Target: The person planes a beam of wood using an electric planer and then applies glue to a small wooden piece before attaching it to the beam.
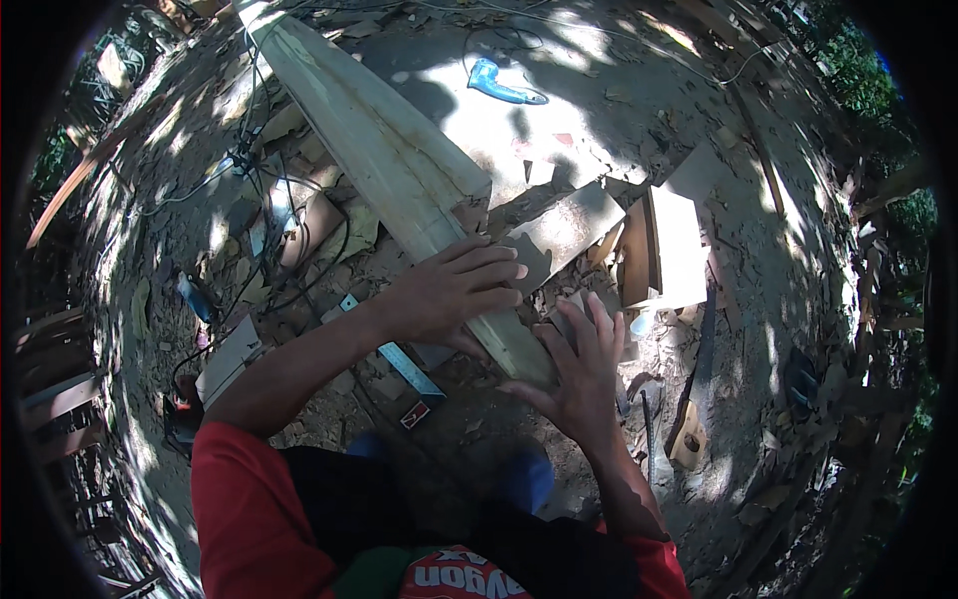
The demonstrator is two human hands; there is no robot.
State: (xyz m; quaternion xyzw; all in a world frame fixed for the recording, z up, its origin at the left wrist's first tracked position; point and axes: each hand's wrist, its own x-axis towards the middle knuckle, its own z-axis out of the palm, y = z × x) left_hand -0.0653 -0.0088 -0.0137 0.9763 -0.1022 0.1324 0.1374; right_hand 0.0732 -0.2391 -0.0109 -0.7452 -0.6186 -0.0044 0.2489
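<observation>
A long pale wooden beam [364, 125] runs diagonally from the far left toward me, wide in its middle and narrower at the near end. My left hand [439, 290] lies across the narrow part, fingers over the top and thumb side down along its edge. At the near end, my right hand [584, 374] curves round the beam, thumb below the tip and fingers raised on the far side. Behind those fingers is a small wood block [579, 307], partly hidden; I cannot tell whether they touch it.
Board offcuts [574, 225] and an upright wooden box-like piece [679, 250] lie beyond my right hand. A handsaw [689, 434] rests at right, a metal square [411, 371] below my left forearm. Farther off are a blue power tool [504, 85] and tangled black cables [254, 185].
</observation>
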